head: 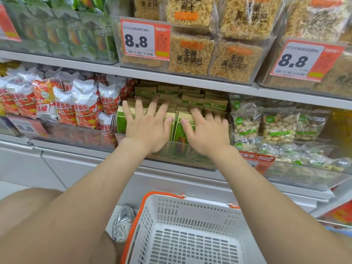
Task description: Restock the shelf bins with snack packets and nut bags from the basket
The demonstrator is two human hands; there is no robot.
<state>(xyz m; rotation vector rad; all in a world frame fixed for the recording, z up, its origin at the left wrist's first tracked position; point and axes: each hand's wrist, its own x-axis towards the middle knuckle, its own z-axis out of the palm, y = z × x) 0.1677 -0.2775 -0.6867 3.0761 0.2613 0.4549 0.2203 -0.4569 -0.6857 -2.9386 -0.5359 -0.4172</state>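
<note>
Both hands lie side by side on upright green-and-brown snack packets (pixel 192 101) in a clear shelf bin (pixel 182 151). The left hand (pixel 150 130) has its fingers (pixel 140 107) spread straight. The right hand (pixel 206 134) has its fingers (pixel 198 115) slightly bent, gripping nothing. A white, orange-rimmed basket (pixel 190 206) sits below.

My left hand (pixel 147 128) and right hand (pixel 206 133) cover the fronts of the green-and-brown paper packets (pixel 178 134). The far fingertips (pixel 140 103) are smeared, so I cannot tell whether my right fingers curl round a packet. The orange price tag (pixel 28 127) at the left is too blurred to read. The white slotted plastic basket with orange rim (pixel 190 212) runs off the near edge, half hiding a silver shoe (pixel 122 221)
</note>
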